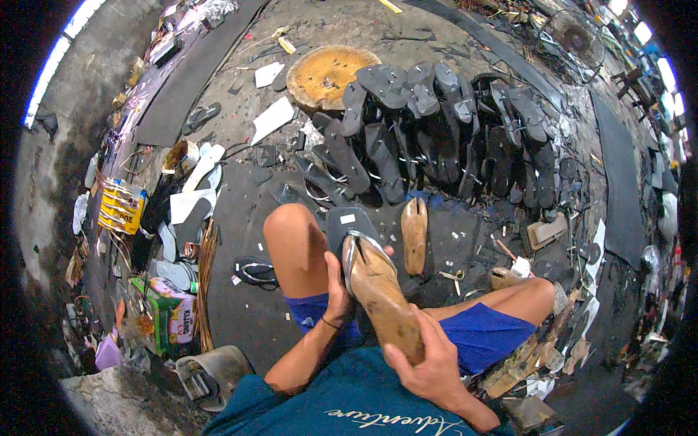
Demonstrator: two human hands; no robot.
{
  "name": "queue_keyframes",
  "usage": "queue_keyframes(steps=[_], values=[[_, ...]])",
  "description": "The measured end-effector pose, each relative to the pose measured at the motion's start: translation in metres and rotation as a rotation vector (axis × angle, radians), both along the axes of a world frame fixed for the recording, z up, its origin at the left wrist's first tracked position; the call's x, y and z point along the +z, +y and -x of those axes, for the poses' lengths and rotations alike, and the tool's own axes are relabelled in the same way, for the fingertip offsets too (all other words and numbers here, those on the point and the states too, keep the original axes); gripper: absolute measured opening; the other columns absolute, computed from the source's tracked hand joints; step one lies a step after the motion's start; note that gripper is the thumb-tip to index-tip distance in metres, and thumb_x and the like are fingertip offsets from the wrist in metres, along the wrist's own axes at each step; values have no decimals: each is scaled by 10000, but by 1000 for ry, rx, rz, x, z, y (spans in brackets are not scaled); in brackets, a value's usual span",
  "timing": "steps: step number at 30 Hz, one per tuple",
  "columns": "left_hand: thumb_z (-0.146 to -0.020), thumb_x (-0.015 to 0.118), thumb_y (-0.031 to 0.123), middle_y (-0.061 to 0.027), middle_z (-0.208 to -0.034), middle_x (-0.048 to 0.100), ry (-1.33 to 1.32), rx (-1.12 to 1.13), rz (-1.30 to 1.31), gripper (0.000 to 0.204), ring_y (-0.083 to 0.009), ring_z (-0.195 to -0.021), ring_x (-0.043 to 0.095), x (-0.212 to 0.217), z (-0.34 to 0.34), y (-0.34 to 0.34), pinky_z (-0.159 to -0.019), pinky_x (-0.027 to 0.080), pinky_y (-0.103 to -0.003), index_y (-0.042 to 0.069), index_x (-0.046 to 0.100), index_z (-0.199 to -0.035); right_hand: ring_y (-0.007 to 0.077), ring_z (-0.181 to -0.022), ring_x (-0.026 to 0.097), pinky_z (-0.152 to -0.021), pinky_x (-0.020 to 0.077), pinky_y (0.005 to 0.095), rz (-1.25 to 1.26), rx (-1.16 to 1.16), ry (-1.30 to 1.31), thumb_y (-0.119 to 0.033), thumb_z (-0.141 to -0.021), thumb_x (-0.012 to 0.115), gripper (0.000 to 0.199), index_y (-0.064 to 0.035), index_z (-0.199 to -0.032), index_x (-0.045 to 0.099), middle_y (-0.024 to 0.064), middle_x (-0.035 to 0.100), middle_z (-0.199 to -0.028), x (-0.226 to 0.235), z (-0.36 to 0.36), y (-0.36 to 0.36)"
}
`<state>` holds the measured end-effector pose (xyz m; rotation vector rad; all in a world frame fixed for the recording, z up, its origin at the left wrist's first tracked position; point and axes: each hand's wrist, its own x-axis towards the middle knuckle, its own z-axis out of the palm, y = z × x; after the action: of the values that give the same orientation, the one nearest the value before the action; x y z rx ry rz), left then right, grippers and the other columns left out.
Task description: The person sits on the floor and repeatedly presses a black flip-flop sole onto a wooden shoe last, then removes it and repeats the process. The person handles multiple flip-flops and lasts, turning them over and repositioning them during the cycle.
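A brown wooden foot-shaped shoe last (383,294) is held in front of my body, its split toe end pointing away from me. My right hand (429,361) wraps round its heel end. On the toe end sits a black flip-flop (343,224) with a silvery strap and a small white label. My left hand (337,296) grips the flip-flop's side, thumb along the left edge, other fingers mostly hidden underneath. A second wooden last (414,240) lies on the dark mat beyond my hands. Scissors (455,279) lie right of it, and another flip-flop (254,272) rests left of my knee.
A big heap of black flip-flops (436,134) stands ahead, by a round wooden block (327,76). Left are a yellow container (121,207), a green-and-white carton (172,312) and a tipped bucket (215,370). Scraps litter the right; a fan (574,38) stands far right.
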<state>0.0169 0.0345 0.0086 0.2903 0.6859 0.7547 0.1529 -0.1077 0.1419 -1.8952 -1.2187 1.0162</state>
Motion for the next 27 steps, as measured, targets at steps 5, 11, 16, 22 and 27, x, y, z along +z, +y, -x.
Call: queue_keyframes(steps=[5,11,16,22,27], values=[[-873,206,872,-296,-1357,554,-161,41,51,1022,-334,-1075,660,-13,14,-28,-904,569,-431,60,414,-1458,401,-1196,583,-986,513,438,-94,153,-139,-289,-864,724,691,77,-1386,455,262,539,-1338,-9,23,23],[-939,184,797,-259,-1328,588,-186,57,40,917,-304,-1071,659,-22,22,-25,-938,554,-417,64,428,-1434,410,-1187,578,-978,519,421,-161,67,-330,-274,-869,699,672,94,-1374,454,263,535,-1324,-41,52,46],[-973,251,747,-239,-1321,597,-201,71,22,855,-296,-1112,638,-18,12,-14,-992,516,-416,44,445,-1420,386,-1203,579,-977,525,410,-201,4,-313,-274,-864,708,675,89,-1376,460,249,540,-1335,-44,53,55],[-1014,466,527,-124,-1335,568,220,8,-337,597,-274,-1193,562,-32,30,5,-1033,464,-417,46,504,-1366,405,-1199,583,-989,513,426,-358,-67,-495,-232,-868,723,670,99,-1389,460,270,570,-1310,-34,32,40],[-1033,488,367,-130,-1372,543,325,-325,-319,517,-279,-1217,542,-39,24,28,-1047,462,-409,22,442,-1416,267,-1058,655,-943,526,356,-558,-148,-643,-341,-920,660,477,-8,-1258,604,112,671,-1192,-24,17,31]])
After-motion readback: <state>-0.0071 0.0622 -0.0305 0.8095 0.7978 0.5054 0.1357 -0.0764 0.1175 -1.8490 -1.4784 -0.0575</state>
